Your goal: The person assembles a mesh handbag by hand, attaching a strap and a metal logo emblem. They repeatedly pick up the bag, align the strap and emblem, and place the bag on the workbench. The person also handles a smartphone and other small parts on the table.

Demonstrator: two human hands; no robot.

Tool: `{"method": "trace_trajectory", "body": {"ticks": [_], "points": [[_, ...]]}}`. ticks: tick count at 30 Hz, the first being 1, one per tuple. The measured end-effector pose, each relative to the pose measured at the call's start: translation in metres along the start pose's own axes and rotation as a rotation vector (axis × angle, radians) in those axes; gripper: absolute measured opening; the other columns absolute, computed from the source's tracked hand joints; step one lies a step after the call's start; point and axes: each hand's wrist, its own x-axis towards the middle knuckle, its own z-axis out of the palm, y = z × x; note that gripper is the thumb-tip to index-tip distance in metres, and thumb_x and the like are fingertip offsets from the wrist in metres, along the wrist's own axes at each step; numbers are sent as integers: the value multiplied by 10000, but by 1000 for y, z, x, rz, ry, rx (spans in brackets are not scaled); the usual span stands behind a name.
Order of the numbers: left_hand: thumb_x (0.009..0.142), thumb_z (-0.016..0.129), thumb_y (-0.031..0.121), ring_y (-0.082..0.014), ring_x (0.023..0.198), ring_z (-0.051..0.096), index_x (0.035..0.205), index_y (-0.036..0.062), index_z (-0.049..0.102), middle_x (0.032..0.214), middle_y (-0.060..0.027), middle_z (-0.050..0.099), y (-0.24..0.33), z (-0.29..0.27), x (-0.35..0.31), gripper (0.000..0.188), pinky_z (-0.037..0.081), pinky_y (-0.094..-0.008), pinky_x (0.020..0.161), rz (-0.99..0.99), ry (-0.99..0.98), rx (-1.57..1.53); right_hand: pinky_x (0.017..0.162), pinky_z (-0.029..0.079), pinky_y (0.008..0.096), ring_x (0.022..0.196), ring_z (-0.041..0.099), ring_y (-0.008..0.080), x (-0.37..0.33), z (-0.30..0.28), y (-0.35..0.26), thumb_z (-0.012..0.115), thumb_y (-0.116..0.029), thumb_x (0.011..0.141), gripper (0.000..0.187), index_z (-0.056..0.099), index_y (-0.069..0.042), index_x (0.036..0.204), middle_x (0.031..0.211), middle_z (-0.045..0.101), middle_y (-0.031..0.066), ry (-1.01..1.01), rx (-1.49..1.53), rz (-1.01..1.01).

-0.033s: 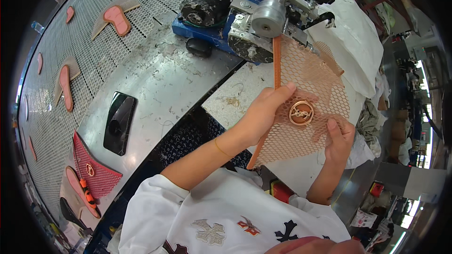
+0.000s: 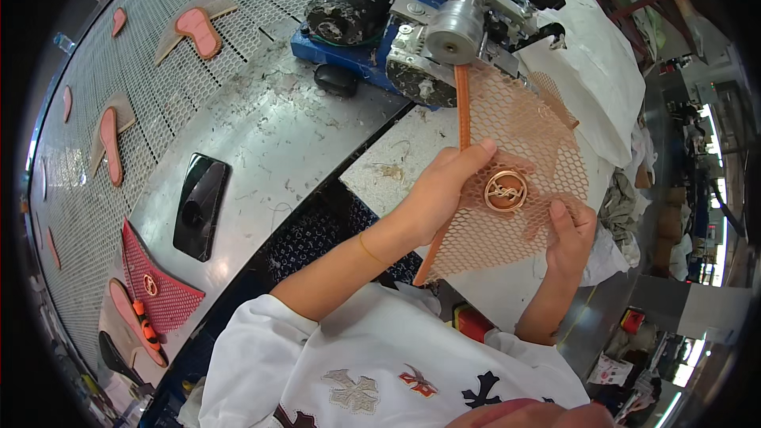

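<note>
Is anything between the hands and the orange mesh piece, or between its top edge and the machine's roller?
Nothing visible. The left hand and right hand both grip the orange mesh piece directly, beside its round metal ornament. The mesh's top edge already reaches the machine's roller, with no object between.

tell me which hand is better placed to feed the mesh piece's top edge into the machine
Left, probably. The left hand grips the orange mesh piece along its solid strip, which runs up to the machine. The right hand pinches only the lower right edge, farther from it.
</note>
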Motion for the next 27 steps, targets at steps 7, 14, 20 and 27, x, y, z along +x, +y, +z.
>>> {"method": "trace_trajectory", "body": {"ticks": [7, 14, 20, 27], "points": [[1055, 511, 317, -240, 992, 725, 1251, -100, 566, 1133, -194, 701, 26, -32, -21, 465, 623, -360, 851, 119, 144, 12, 629, 419, 256, 691, 567, 75, 31, 39, -9, 679, -198, 980, 278, 755, 64, 928, 789, 709, 22, -184, -135, -83], [1071, 472, 380, -172, 966, 713, 1206, -77, 643, 1083, -133, 724, 26, -54, -57, 506, 575, -309, 867, 310, 322, 87, 607, 424, 237, 673, 578, 69, 61, 78, -13, 701, -183, 970, 258, 746, 56, 882, 764, 702, 16, -365, -138, -80], [1084, 472, 257, -172, 1086, 644, 1279, -72, 602, 1213, -128, 678, -23, -53, -81, 404, 507, -324, 954, 490, 358, 324, 580, 437, 250, 642, 617, 99, 59, 75, -13, 705, -193, 954, 271, 735, 51, 840, 745, 715, 59, -404, -166, -39], [1089, 465, 252, -136, 1073, 600, 1246, -66, 600, 1191, -92, 660, -17, -38, -65, 380, 493, -320, 929, 323, 98, 423, 575, 459, 285, 658, 653, 164, 28, 11, -7, 744, -236, 896, 303, 730, 65, 859, 752, 724, 107, -486, -166, -143]]}}
